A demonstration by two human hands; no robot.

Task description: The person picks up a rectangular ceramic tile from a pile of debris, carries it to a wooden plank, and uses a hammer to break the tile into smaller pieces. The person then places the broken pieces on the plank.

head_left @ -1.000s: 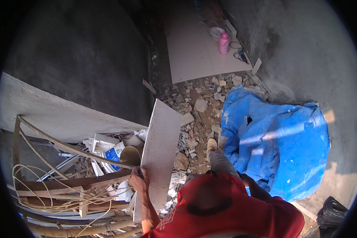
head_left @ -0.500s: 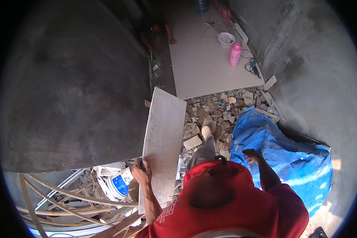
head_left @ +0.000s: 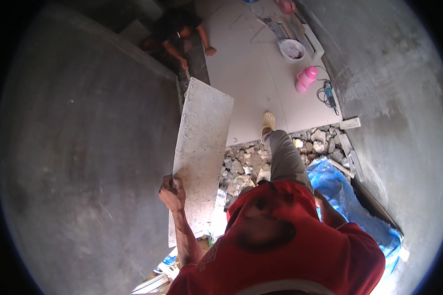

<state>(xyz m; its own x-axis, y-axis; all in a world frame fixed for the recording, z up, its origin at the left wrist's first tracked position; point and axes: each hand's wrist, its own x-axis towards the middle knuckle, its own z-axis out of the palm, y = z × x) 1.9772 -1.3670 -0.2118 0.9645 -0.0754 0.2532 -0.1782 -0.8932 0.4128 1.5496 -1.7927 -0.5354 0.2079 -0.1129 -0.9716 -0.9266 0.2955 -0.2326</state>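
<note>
My left hand [head_left: 173, 192] is closed round the left edge of a long pale board [head_left: 202, 147] with a rough, pitted, plaster-like face. The board hangs upright along my left side, its top end tilted away from me. Low on my right, my right hand [head_left: 321, 199] shows only in part beside my trouser leg; its fingers are hidden. One foot in a cream clog [head_left: 268, 120] is set on the edge of the large tiled floor [head_left: 246, 93].
Broken stones [head_left: 243, 164] cover the ground before me. A co-worker [head_left: 177, 29] crouches at far left. A pink flask [head_left: 306, 79], a white bowl [head_left: 292, 50] and a corded power tool [head_left: 329, 94] stand by the right wall [head_left: 379, 108]. A blue tarp [head_left: 332, 184] lies at right.
I have stepped forward from the rubble onto the tiles, carrying the board along in my left hand. My right hand has swung back toward my leg. The tarp has dropped behind.
</note>
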